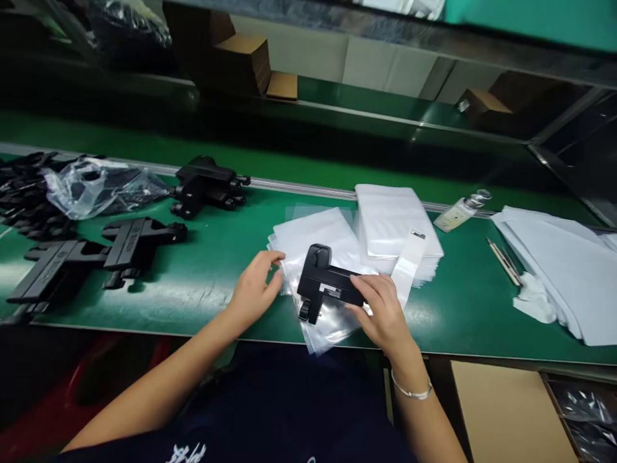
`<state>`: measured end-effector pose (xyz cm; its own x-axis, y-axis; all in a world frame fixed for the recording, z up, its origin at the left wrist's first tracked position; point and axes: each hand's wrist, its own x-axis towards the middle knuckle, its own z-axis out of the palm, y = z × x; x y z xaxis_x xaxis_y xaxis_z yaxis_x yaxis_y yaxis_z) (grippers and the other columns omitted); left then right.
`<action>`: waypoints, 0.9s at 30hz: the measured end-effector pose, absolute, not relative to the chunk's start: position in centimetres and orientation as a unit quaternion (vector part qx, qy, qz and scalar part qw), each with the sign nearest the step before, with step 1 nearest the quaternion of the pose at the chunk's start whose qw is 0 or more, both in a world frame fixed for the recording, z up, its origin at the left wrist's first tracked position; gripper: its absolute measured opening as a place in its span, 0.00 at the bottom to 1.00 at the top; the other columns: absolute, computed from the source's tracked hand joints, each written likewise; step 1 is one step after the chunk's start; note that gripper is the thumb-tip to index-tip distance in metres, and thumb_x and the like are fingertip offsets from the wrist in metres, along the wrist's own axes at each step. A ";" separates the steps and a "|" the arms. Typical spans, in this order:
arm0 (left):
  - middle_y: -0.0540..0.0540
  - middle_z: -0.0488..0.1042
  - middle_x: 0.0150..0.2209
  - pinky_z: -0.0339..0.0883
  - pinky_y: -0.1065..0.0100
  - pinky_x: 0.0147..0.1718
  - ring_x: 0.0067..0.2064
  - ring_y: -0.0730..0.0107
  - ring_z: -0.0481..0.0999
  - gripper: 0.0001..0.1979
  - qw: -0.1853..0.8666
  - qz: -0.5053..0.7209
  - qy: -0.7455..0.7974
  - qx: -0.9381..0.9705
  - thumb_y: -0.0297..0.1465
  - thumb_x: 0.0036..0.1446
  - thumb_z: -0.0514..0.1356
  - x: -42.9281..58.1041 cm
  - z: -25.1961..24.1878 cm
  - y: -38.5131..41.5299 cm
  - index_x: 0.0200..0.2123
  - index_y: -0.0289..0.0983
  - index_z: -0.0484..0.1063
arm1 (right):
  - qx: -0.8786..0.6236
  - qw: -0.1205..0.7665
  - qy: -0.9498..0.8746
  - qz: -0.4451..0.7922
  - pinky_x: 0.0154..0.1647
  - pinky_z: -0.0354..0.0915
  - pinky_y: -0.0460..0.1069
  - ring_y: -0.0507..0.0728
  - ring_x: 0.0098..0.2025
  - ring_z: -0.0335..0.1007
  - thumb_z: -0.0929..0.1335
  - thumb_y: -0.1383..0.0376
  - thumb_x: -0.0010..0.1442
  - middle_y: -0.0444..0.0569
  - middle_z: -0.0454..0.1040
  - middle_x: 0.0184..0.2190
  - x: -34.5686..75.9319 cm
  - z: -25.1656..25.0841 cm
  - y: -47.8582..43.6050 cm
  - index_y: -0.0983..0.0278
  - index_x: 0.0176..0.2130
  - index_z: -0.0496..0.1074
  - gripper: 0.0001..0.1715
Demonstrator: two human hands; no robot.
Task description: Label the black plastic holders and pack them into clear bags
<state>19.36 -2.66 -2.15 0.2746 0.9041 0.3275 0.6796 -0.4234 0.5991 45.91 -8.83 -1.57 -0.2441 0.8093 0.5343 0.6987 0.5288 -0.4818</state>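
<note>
My right hand [380,308] grips the right end of a black plastic part [328,280] with a small white label on its side. The part is over a loose spread of clear plastic bags [308,238]. At the left edge of these bags, my left hand [258,286] has its thumb and fingers pinched close together at a bag's edge. Behind my right hand lies a strip of white labels [409,263], partly over a thick stack of clear bags [390,218].
More black parts [128,244] lie at the left, near a crumpled clear bag [96,186]. A bottle [457,213], tweezers [504,260] and white sheets [569,276] are on the right of the green table [457,321]. A shelf edge [385,38] crosses above.
</note>
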 end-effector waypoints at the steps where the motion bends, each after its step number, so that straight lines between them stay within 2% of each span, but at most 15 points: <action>1: 0.42 0.75 0.42 0.73 0.64 0.38 0.44 0.63 0.77 0.12 0.167 0.312 0.475 0.806 0.26 0.61 0.49 20.3 -2.5 -3.2 0.46 0.36 0.68 | -0.516 0.425 -0.741 0.063 0.59 0.61 0.63 0.62 0.53 0.68 0.69 0.63 0.62 0.54 0.73 0.49 46.2 -1.7 -9.5 0.56 0.63 0.62 0.31; 4: 0.38 0.77 0.47 0.73 0.59 0.46 0.49 0.58 0.77 0.13 0.174 0.195 0.313 0.913 0.28 0.62 0.51 24.3 -4.1 -5.7 0.48 0.36 0.69 | -0.617 0.543 -0.551 0.145 0.56 0.65 0.59 0.63 0.55 0.68 0.69 0.58 0.61 0.56 0.72 0.52 47.2 -2.3 -10.6 0.59 0.59 0.67 0.28; 5: 0.35 0.74 0.53 0.71 0.54 0.50 0.54 0.52 0.74 0.17 0.170 0.142 0.264 0.939 0.32 0.61 0.55 25.6 -4.8 -6.7 0.52 0.35 0.67 | -0.626 0.577 -0.487 0.195 0.55 0.66 0.59 0.63 0.55 0.68 0.69 0.56 0.61 0.55 0.73 0.52 47.5 -2.4 -10.6 0.60 0.57 0.70 0.26; 6: 0.31 0.69 0.58 0.67 0.47 0.54 0.60 0.44 0.69 0.26 0.154 0.098 0.234 0.955 0.37 0.57 0.60 26.8 -5.5 -7.6 0.57 0.33 0.65 | -0.620 0.609 -0.429 0.248 0.55 0.67 0.59 0.63 0.55 0.69 0.69 0.54 0.60 0.55 0.73 0.52 47.8 -2.5 -10.6 0.61 0.54 0.72 0.26; 8: 0.26 0.61 0.63 0.62 0.40 0.57 0.65 0.35 0.60 0.37 0.112 0.041 0.202 0.972 0.39 0.52 0.66 27.9 -6.7 -9.0 0.61 0.29 0.60 | -0.580 0.660 -0.337 0.339 0.54 0.68 0.59 0.63 0.52 0.72 0.71 0.52 0.56 0.54 0.76 0.50 48.3 -2.7 -10.5 0.62 0.50 0.75 0.26; 10: 0.27 0.63 0.62 0.65 0.44 0.56 0.64 0.39 0.63 0.29 0.084 0.031 0.176 0.980 0.34 0.58 0.62 27.5 -7.4 -9.4 0.60 0.30 0.61 | -0.545 0.685 -0.276 0.397 0.50 0.70 0.59 0.64 0.48 0.74 0.73 0.50 0.52 0.54 0.78 0.47 48.8 -2.8 -10.5 0.63 0.47 0.76 0.27; 12: 0.32 0.71 0.58 0.72 0.52 0.51 0.59 0.49 0.71 0.19 0.073 0.058 0.142 0.985 0.26 0.64 0.52 25.9 -7.3 -9.1 0.58 0.35 0.64 | -0.532 0.693 -0.245 0.420 0.47 0.71 0.59 0.63 0.45 0.76 0.74 0.50 0.50 0.54 0.79 0.44 49.1 -2.9 -10.7 0.63 0.45 0.77 0.28; 15: 0.40 0.79 0.44 0.76 0.63 0.39 0.45 0.59 0.80 0.20 0.044 0.110 0.133 0.984 0.21 0.65 0.46 23.1 -6.4 -8.4 0.55 0.40 0.65 | -0.538 0.700 -0.223 0.413 0.47 0.71 0.57 0.63 0.46 0.75 0.76 0.51 0.47 0.54 0.79 0.46 49.5 -3.1 -10.9 0.63 0.45 0.77 0.28; 17: 0.43 0.78 0.35 0.73 0.66 0.31 0.36 0.63 0.79 0.17 0.023 0.118 0.162 0.979 0.22 0.65 0.47 22.0 -5.9 -8.3 0.53 0.39 0.66 | -0.538 0.700 -0.215 0.418 0.46 0.71 0.56 0.62 0.46 0.75 0.76 0.52 0.46 0.54 0.79 0.45 49.5 -3.1 -10.8 0.63 0.45 0.78 0.28; 19: 0.44 0.76 0.31 0.70 0.67 0.27 0.31 0.63 0.77 0.16 0.019 0.106 0.194 0.975 0.21 0.64 0.46 21.4 -5.7 -8.3 0.49 0.38 0.68 | -0.527 0.695 -0.208 0.443 0.42 0.72 0.56 0.62 0.42 0.76 0.77 0.51 0.46 0.54 0.80 0.42 49.5 -3.0 -10.7 0.64 0.44 0.78 0.28; 22: 0.43 0.76 0.33 0.69 0.67 0.29 0.33 0.63 0.76 0.17 0.083 0.062 0.229 0.968 0.20 0.62 0.44 21.2 -5.6 -8.2 0.44 0.38 0.69 | -0.504 0.687 -0.205 0.481 0.40 0.73 0.56 0.62 0.41 0.77 0.77 0.51 0.47 0.53 0.80 0.41 49.4 -3.1 -10.4 0.63 0.44 0.78 0.28; 25: 0.45 0.75 0.32 0.67 0.67 0.32 0.34 0.64 0.75 0.12 0.205 0.011 0.318 0.925 0.26 0.61 0.47 21.7 -4.8 -7.1 0.34 0.39 0.69 | -0.483 0.678 -0.244 0.497 0.46 0.72 0.58 0.63 0.46 0.76 0.75 0.51 0.50 0.52 0.80 0.44 49.6 -3.8 -10.4 0.60 0.45 0.77 0.25; 27: 0.47 0.74 0.31 0.64 0.67 0.32 0.34 0.64 0.73 0.07 0.278 -0.015 0.377 0.884 0.29 0.57 0.51 22.1 -3.9 -5.9 0.29 0.39 0.66 | -0.481 0.674 -0.283 0.485 0.48 0.71 0.60 0.63 0.48 0.75 0.73 0.48 0.51 0.52 0.79 0.44 49.9 -4.7 -10.5 0.59 0.44 0.78 0.25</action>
